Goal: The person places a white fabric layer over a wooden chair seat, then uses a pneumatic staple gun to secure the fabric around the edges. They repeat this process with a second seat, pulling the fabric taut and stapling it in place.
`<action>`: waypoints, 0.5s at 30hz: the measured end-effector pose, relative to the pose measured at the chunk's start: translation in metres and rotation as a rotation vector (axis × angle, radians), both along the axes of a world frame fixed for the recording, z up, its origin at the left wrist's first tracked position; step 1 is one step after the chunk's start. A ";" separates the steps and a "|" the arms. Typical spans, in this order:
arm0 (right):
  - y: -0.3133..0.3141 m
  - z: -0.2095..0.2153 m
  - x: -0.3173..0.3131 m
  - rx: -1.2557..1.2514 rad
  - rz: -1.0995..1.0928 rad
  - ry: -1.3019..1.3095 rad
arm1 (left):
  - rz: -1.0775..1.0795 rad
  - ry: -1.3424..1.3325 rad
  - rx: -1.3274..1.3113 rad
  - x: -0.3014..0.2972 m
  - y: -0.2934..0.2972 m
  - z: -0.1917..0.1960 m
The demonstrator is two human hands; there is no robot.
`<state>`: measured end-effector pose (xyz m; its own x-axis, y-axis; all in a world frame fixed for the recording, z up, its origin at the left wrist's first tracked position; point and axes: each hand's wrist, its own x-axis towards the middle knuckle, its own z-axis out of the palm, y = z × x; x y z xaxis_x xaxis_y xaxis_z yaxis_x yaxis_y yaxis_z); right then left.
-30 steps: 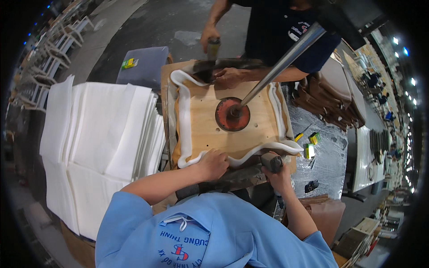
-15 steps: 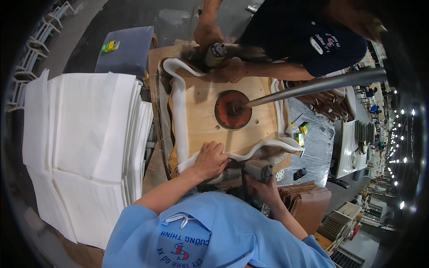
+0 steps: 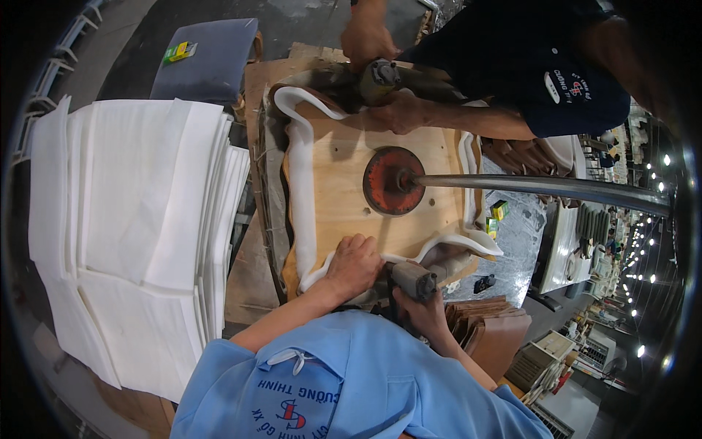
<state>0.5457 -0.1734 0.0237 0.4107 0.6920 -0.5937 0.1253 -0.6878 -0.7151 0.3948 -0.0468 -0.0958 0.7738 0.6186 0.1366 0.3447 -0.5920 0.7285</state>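
Note:
A plywood seat panel (image 3: 340,164) lies face up with white foam edging (image 3: 301,190) turned up around its rim. My left hand (image 3: 356,265) is closed over the near edge, its curled fingers pressing the foam onto the wood. Just right of it, my right hand (image 3: 424,313) grips a staple gun (image 3: 414,280) whose nose is at the near rim; its tip is hidden. A red round press pad (image 3: 393,181) on a metal rod (image 3: 541,184) bears on the panel's middle. Opposite, a co-worker's hands (image 3: 398,112) work at the far edge with another staple gun (image 3: 380,79).
At the left stands a tall stack of white foam sheets (image 3: 128,197). A grey padded panel (image 3: 208,58) with a small yellow-green box (image 3: 180,52) is at the far left. To the right are a plastic-covered table (image 3: 515,234), small boxes (image 3: 499,211) and stacked brown pieces (image 3: 488,329).
My right hand has brought the staple gun left, closer to my left hand. The left hand stays on the near edge. The whole view has shifted slightly, and the rod appears at a different angle.

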 end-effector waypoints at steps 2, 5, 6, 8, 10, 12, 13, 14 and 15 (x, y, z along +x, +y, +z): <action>0.003 -0.001 -0.001 -0.015 -0.012 -0.002 | 0.004 0.000 -0.003 0.001 -0.001 -0.001; 0.001 -0.003 -0.002 -0.002 -0.009 -0.030 | 0.013 0.012 0.009 0.002 0.000 -0.004; 0.001 -0.002 -0.004 0.018 0.002 -0.047 | 0.008 0.014 0.012 0.002 -0.001 -0.004; 0.000 0.000 -0.007 -0.006 -0.008 -0.045 | 0.003 0.015 0.018 0.001 -0.002 -0.003; 0.004 0.002 -0.009 -0.047 -0.032 -0.026 | 0.004 0.013 0.028 0.000 -0.001 -0.004; 0.004 -0.002 -0.011 -0.010 -0.028 -0.049 | 0.005 0.008 0.026 0.000 -0.001 -0.003; 0.003 -0.004 -0.012 0.029 -0.021 -0.071 | 0.003 0.005 0.026 0.000 -0.002 -0.003; 0.001 -0.005 -0.012 0.024 -0.003 -0.083 | 0.005 -0.001 0.021 -0.001 -0.003 -0.003; 0.004 -0.005 -0.011 0.025 0.013 -0.096 | 0.005 -0.011 0.022 0.000 -0.002 -0.003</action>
